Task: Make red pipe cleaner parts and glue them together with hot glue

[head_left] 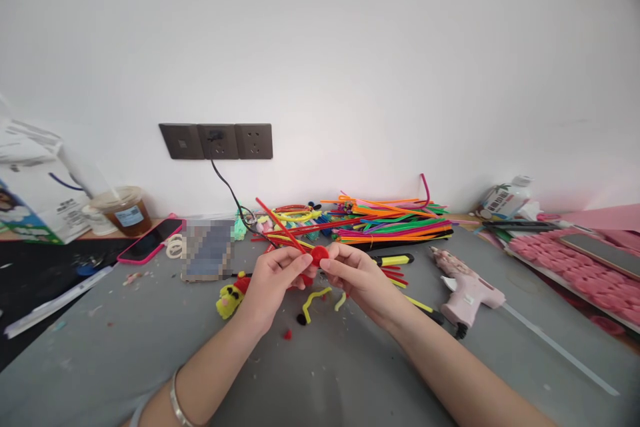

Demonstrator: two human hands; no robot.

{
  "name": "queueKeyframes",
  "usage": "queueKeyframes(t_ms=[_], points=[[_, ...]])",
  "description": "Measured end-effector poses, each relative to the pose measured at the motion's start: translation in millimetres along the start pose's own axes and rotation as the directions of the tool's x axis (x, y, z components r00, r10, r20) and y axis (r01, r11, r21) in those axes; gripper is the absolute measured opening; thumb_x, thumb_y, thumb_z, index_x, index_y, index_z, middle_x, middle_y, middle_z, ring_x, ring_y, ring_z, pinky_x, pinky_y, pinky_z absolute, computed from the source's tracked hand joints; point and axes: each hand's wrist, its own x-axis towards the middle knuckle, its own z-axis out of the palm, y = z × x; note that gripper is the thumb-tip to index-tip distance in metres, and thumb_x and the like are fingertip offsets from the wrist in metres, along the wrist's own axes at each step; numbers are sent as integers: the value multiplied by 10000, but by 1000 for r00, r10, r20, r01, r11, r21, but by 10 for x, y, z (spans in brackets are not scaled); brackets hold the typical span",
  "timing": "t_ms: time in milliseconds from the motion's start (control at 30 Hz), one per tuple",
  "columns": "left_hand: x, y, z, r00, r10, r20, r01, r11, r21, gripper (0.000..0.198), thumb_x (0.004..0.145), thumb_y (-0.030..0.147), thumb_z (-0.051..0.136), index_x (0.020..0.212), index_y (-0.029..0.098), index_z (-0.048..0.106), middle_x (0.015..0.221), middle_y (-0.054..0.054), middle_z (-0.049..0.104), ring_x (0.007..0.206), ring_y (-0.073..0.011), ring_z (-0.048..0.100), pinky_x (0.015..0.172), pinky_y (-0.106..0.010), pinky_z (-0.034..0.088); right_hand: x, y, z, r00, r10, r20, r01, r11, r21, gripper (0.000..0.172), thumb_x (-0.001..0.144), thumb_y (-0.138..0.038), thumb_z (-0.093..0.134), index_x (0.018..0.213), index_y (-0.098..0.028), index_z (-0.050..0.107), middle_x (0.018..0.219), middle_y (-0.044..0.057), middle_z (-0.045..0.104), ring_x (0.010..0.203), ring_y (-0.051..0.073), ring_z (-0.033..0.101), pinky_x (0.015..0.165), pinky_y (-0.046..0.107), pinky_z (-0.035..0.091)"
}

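A red pipe cleaner (pixel 319 255) is wound into a small round coil at one end, while a straight length of it sticks up to the left. My left hand (pixel 275 280) pinches it between thumb and forefinger. On the other side, my right hand (pixel 363 280) grips the coil's right edge with closed fingertips. Behind my left wrist lies a yellow fuzzy figure (pixel 229 301) with black and red parts, partly hidden. Bent yellow pipe cleaner bits (pixel 311 303), one with a black end, and a red scrap (pixel 288 333) rest on the grey mat below my hands.
Bundles of coloured pipe cleaners (pixel 390 227) lie along the wall. To the right are a pink glue gun (pixel 470 293) with a long glue stick and a yellow-black tool (pixel 395 259). A pink-edged phone (pixel 150 241) and a drink cup (pixel 125 213) are left; a black cord (pixel 227 183) hangs from the socket.
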Motion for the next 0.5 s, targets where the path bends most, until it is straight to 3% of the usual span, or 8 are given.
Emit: queueKeyframes(t_ms=[200, 500], points=[[11, 18, -29, 1000, -5, 2, 5, 1000, 25, 333, 657, 452, 845, 769, 144, 782, 690, -67, 749, 640, -150, 650, 613, -244, 513, -12, -45, -25, 999, -2, 45, 7, 995, -99, 407, 678, -453, 847, 663, -187, 539, 606, -62, 477, 549, 80, 323, 531, 240, 233], [43, 46, -128, 984, -49, 171, 11, 977, 212, 262, 713, 395, 812, 695, 136, 771, 659, -52, 706, 622, -129, 600, 583, -223, 481, -22, -118, -44, 987, 51, 150, -8, 962, -272, 369, 719, -483, 806, 687, -185, 591, 761, 18, 689, 714, 146, 582, 646, 262, 391]])
